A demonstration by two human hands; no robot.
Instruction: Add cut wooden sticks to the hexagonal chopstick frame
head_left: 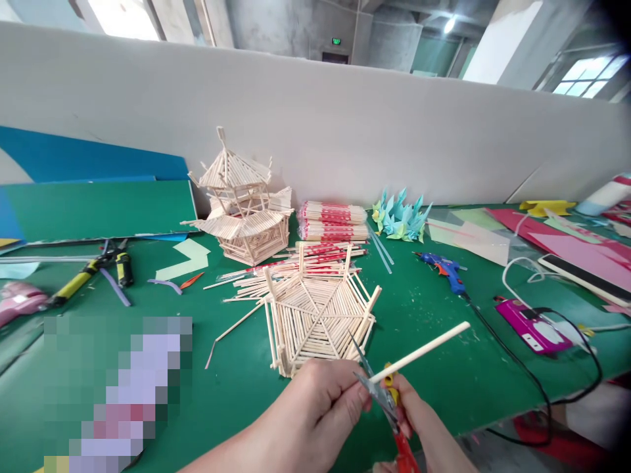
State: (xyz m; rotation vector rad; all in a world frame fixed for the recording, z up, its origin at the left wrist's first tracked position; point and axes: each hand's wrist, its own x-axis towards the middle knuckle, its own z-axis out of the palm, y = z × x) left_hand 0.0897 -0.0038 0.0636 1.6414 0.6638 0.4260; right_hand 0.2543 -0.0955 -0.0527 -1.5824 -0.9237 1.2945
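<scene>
Pale round wooden stick [424, 349]: left hand [315, 407] pinches its near end; right hand [422, 420] closed around red-handled scissors [379, 394], blades astride it. Advice: hold blades square, pinch close.

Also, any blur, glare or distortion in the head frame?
Head view: wide-angle bend along the partition wall; windows blown out; dark vignette top right; a pixelated block masks the lower left; left hand, stick, scissors and right hand are sharp.
</scene>
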